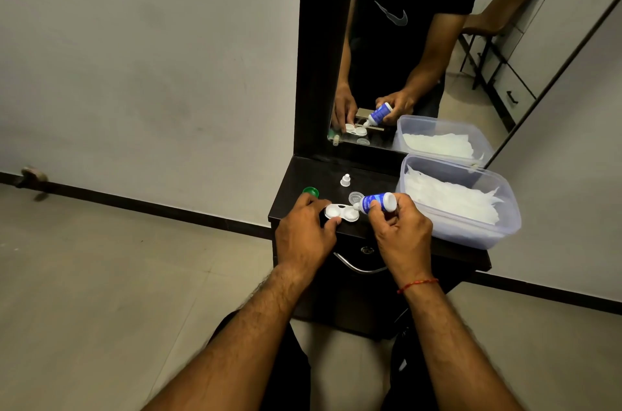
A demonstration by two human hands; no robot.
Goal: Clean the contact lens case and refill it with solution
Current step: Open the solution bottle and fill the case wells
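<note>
A white contact lens case (343,212) with two open wells lies on the dark dresser top (367,175). My left hand (304,228) grips its left end with thumb and fingers. My right hand (399,225) holds a small blue-and-white solution bottle (376,201) tilted on its side, its nozzle pointing left over the right well of the case. A green lid (311,191) lies behind my left hand, a clear lid (356,197) behind the bottle, and the bottle's white cap (345,180) stands farther back.
A clear plastic tub (471,228) holding white tissues sits at the right of the dresser top. A mirror (404,40) stands behind, reflecting my hands and the bottle. A drawer handle (360,267) curves below the top's front edge. Tiled floor spreads to the left.
</note>
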